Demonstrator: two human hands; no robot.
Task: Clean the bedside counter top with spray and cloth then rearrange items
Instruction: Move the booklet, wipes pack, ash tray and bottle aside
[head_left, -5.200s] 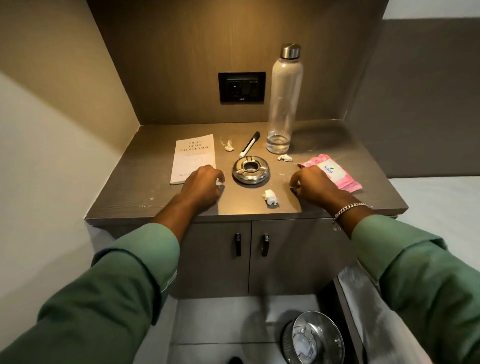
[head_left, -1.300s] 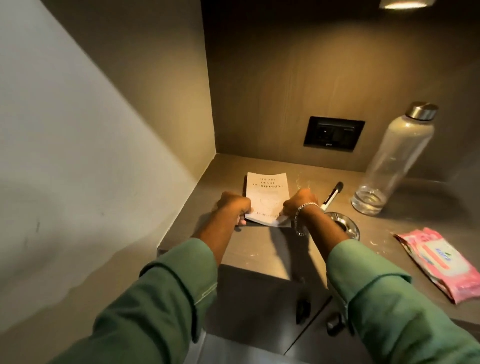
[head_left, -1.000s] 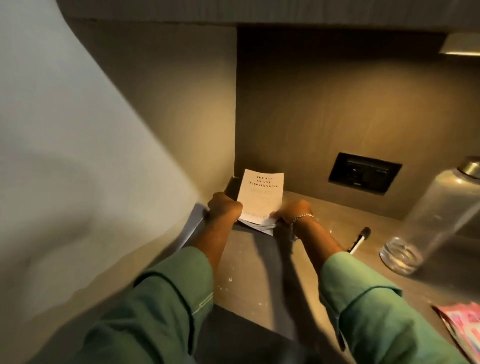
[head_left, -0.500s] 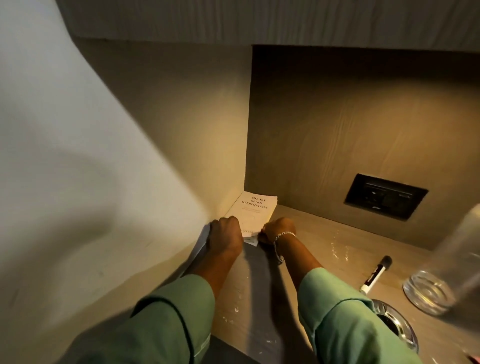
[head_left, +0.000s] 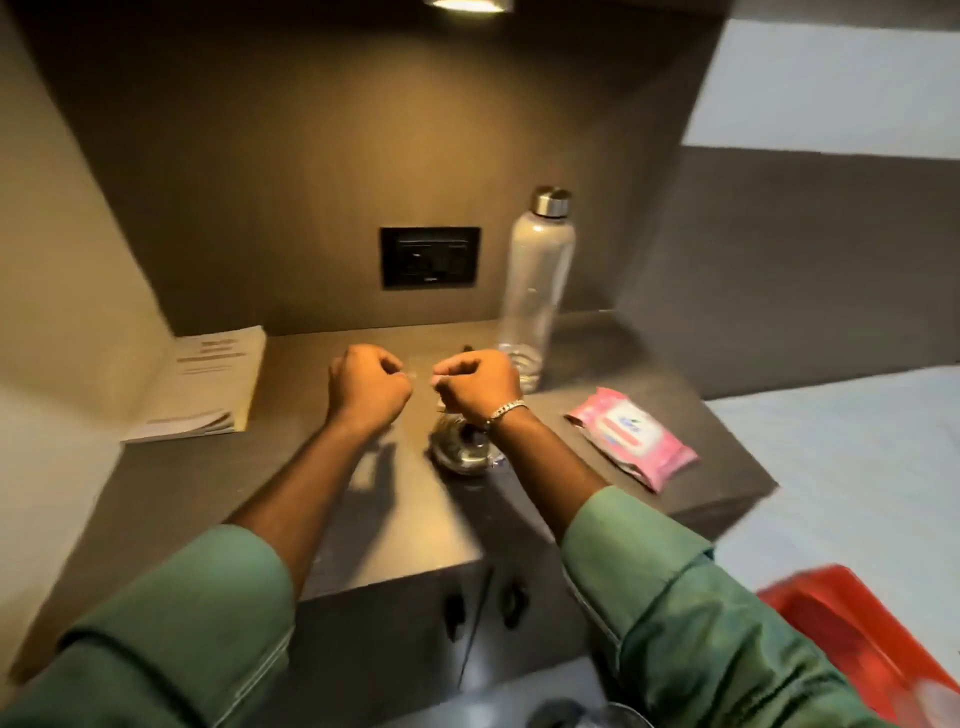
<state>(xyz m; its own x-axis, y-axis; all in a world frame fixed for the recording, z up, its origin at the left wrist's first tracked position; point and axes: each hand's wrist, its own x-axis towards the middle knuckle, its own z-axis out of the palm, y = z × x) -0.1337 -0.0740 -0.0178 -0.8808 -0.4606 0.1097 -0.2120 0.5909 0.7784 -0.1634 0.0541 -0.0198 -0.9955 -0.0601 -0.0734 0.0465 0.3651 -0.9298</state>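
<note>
The brown counter top fills the middle of the head view. A white book leans against the left wall at the back left corner. My left hand and my right hand hover side by side above the counter, both curled into fists with nothing visible in them. Below my right wrist sits a round metal ashtray, partly hidden. A clear bottle with a steel cap stands at the back. A pink wipes pack lies on the right side. No spray or cloth is in view.
A black wall socket is set in the back panel. Cabinet doors with dark handles sit under the counter. A white bed lies to the right, with a red object at the lower right.
Both hands have let go of the book, which now leans at the back left corner, and have moved right to the counter's middle. The view has swung right.
</note>
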